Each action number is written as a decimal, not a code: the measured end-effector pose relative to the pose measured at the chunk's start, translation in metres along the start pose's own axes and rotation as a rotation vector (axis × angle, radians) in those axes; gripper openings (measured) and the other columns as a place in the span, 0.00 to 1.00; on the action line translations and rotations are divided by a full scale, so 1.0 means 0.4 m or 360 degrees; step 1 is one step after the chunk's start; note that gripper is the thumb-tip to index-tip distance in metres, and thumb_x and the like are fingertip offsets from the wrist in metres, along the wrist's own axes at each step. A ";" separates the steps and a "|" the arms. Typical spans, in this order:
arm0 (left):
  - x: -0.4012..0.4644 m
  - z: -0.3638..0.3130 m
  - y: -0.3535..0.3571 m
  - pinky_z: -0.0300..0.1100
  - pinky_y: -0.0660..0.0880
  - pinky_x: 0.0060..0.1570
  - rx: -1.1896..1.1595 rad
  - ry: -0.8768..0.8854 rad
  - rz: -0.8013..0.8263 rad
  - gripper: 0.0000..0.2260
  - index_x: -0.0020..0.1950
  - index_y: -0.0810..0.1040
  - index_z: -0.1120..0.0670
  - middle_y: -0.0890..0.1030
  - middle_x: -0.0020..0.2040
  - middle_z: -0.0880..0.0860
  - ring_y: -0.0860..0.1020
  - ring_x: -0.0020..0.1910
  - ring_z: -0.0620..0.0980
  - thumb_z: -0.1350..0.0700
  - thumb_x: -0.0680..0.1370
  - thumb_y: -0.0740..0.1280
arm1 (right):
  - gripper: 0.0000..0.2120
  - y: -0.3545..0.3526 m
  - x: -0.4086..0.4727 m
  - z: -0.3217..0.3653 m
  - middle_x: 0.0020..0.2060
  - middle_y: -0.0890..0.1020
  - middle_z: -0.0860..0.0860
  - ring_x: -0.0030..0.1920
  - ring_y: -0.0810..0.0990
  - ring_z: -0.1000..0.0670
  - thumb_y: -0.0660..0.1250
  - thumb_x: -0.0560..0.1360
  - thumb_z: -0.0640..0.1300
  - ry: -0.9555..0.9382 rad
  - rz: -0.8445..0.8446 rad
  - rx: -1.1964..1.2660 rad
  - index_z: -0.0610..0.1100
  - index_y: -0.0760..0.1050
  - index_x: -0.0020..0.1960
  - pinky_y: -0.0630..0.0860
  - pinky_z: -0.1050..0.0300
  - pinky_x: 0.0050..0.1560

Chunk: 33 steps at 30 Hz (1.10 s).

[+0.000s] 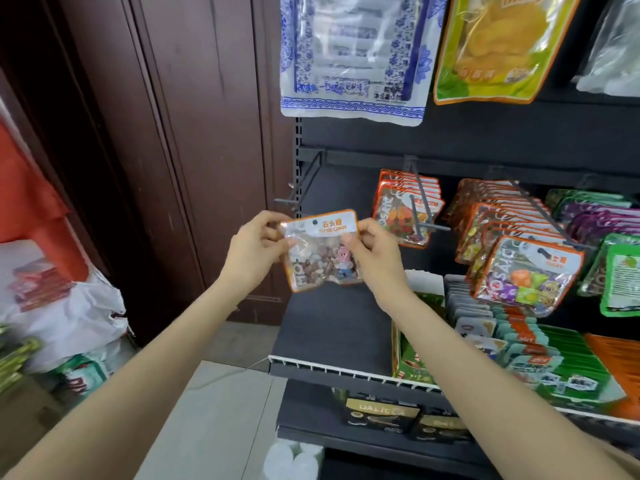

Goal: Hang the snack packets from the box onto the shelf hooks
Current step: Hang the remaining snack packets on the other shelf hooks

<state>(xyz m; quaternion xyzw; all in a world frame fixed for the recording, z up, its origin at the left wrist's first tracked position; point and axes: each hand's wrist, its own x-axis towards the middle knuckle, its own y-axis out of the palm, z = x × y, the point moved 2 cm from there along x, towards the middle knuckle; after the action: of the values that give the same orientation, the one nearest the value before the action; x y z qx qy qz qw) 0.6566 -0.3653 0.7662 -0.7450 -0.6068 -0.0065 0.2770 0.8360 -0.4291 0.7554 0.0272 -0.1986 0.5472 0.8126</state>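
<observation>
Snack packet (pixel 320 251), a small clear plastic pouch with an orange border and a white label strip on top, is between my two hands, in front of the dark metal shelf unit (pixel 332 327). Inside the pouch I see small pebble-shaped candies in white, brown and pink, and a little cartoon figure is printed near its lower right corner. My left hand (pixel 254 251) pinches the left edge of the packet, thumb on the front and fingers behind. My right hand (pixel 372 252) pinches the right edge in the same way. The packet is upright, a little tilted, with its label side toward me.

Just above and behind the packet, a thin grey metal hook (pixel 287 201) comes out from the left end of the shelf rail, and it carries nothing. The hanging hole of the packet is below the tip of this hook and is not on it.

To the right, a second grey hook (pixel 420 206) holds a row of orange-bordered mosaic candy packets (pixel 405 209). Further right, a longer row of similar packets (pixel 519 258) hangs on another hook, and beside it hang purple and green packets (pixel 609 237). Above, a large white bag with blue pattern (pixel 353 57) and a yellow-green bag (pixel 495 50) hang from the upper row.

On the shelf board under my right forearm stands a green cardboard display box (pixel 408 355), next to rows of flat packets (pixel 519 348). At the far left, white plastic bags (pixel 69 313) lie near a dark brown wooden door (pixel 180 133).
</observation>
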 end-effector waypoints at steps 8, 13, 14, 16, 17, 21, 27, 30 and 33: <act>0.015 0.017 -0.055 0.33 0.74 0.37 -0.0079 0.0207 -0.0270 0.10 0.52 0.77 0.47 0.77 0.38 0.48 0.77 0.35 0.42 0.60 0.75 0.69 | 0.18 0.086 0.023 0.018 0.50 0.80 0.49 0.50 0.80 0.48 0.62 0.77 0.34 -0.0197 -0.0070 -0.0102 0.52 0.76 0.60 0.80 0.54 0.48; 0.041 0.038 -0.063 0.26 0.71 0.37 -0.0049 0.0185 -0.0311 0.12 0.56 0.80 0.49 0.76 0.37 0.44 0.75 0.34 0.35 0.61 0.75 0.68 | 0.17 0.105 0.041 0.015 0.45 0.76 0.53 0.50 0.79 0.50 0.62 0.78 0.36 -0.0178 -0.0062 -0.0191 0.47 0.75 0.64 0.80 0.57 0.48; 0.045 0.042 -0.063 0.24 0.70 0.37 -0.0032 0.0183 -0.0313 0.12 0.57 0.80 0.50 0.75 0.37 0.43 0.75 0.34 0.34 0.62 0.75 0.68 | 0.17 0.107 0.042 0.014 0.46 0.76 0.52 0.51 0.79 0.51 0.62 0.78 0.37 -0.0173 -0.0057 -0.0179 0.47 0.75 0.65 0.80 0.58 0.47; 0.054 0.049 -0.059 0.23 0.68 0.36 0.0006 0.0178 -0.0312 0.13 0.58 0.80 0.50 0.74 0.37 0.42 0.74 0.33 0.33 0.62 0.76 0.68 | 0.17 0.108 0.046 0.007 0.47 0.77 0.50 0.51 0.80 0.50 0.62 0.78 0.37 -0.0184 -0.0066 -0.0180 0.48 0.74 0.65 0.81 0.55 0.48; 0.061 0.055 -0.055 0.22 0.68 0.36 0.0023 0.0167 -0.0307 0.13 0.59 0.80 0.50 0.73 0.37 0.41 0.74 0.33 0.33 0.62 0.76 0.68 | 0.17 0.109 0.050 0.003 0.47 0.77 0.50 0.51 0.80 0.49 0.62 0.78 0.37 -0.0188 -0.0072 -0.0202 0.48 0.74 0.65 0.81 0.52 0.49; 0.122 0.069 -0.031 0.23 0.67 0.39 0.0139 0.0125 -0.0268 0.15 0.61 0.80 0.50 0.77 0.41 0.45 0.75 0.37 0.41 0.61 0.76 0.67 | 0.19 0.112 0.093 -0.018 0.43 0.75 0.49 0.43 0.77 0.48 0.61 0.78 0.36 -0.0193 -0.0114 -0.0371 0.49 0.72 0.67 0.78 0.51 0.47; 0.307 0.083 0.051 0.33 0.70 0.47 0.0235 0.0005 -0.0090 0.18 0.68 0.73 0.53 0.79 0.58 0.58 0.78 0.47 0.54 0.62 0.78 0.62 | 0.28 0.122 0.245 -0.055 0.59 0.68 0.46 0.53 0.72 0.52 0.62 0.76 0.32 -0.0087 -0.0081 -0.0779 0.45 0.61 0.74 0.61 0.74 0.49; 0.386 0.101 0.112 0.38 0.69 0.59 0.0216 -0.0065 0.0151 0.23 0.72 0.68 0.53 0.73 0.65 0.59 0.74 0.61 0.56 0.52 0.76 0.62 | 0.28 0.133 0.340 -0.080 0.65 0.65 0.44 0.59 0.71 0.47 0.62 0.77 0.33 -0.0016 0.0048 -0.0937 0.44 0.59 0.74 0.65 0.69 0.54; 0.453 0.112 0.147 0.38 0.74 0.57 0.0229 -0.0066 0.0112 0.22 0.69 0.70 0.53 0.75 0.64 0.58 0.76 0.56 0.52 0.44 0.78 0.59 | 0.15 0.126 0.414 -0.080 0.47 0.72 0.47 0.38 0.72 0.52 0.62 0.79 0.50 0.0114 -0.0113 -0.0955 0.48 0.63 0.62 0.71 0.64 0.32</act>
<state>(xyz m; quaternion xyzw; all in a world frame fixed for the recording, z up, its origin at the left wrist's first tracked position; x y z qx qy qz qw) 0.7429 -0.1898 0.7673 -0.7441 -0.5847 0.0623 0.3171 0.8531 -0.2552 0.7756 -0.2265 -0.3216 0.4360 0.8094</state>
